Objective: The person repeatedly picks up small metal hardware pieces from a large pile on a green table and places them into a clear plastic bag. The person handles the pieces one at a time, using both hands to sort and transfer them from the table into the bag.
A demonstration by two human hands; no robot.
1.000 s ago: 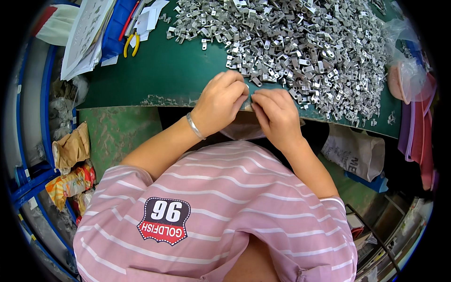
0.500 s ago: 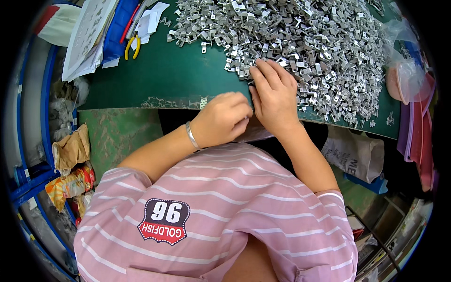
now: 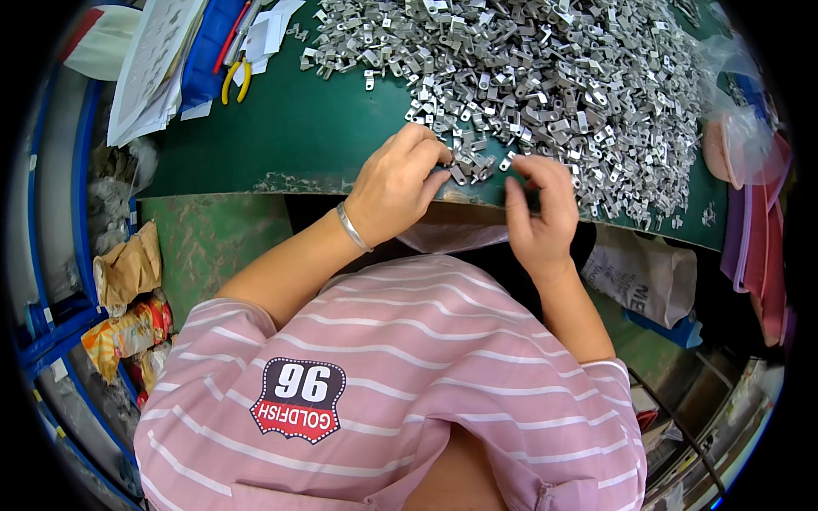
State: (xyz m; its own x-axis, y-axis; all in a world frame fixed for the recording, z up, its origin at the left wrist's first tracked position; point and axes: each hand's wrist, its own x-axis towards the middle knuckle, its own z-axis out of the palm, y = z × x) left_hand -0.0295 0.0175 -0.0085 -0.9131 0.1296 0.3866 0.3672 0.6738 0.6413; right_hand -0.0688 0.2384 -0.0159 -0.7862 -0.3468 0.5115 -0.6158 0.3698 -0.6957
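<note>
Since half a second ago, the right hand (image 3: pixel 545 209) has drawn back from the pile toward the wearer, the left hand (image 3: pixel 396 183) has come up over the counter (image 3: pixel 273 136), and a small cluster of metal pieces (image 3: pixel 470 162) now shows between them. Nearest, below the worn front edge, hangs a pale sheet-like thing (image 3: pixel 452 237); I cannot tell what it is. The left hand is half curled, forefinger and thumb at the cluster's left side; whether they pinch a piece I cannot tell. The right hand is loosely curled, its thumb spread away from the forefinger, with one silver piece (image 3: pixel 507 161) at the fingertip, touching or just beside it. The cluster lies close to the edge, so drawing pieces in gently, with fingers low, should keep them from tipping off. Thinning it to one layer would probably make single pieces easier to pick, as several overlap. Beyond it, the big heap (image 3: pixel 545 77) spreads over the far right; small handfuls from its near fringe should disturb it least. Farther left, yellow-handled pliers (image 3: pixel 245 81) lie well apart from both hands
</note>
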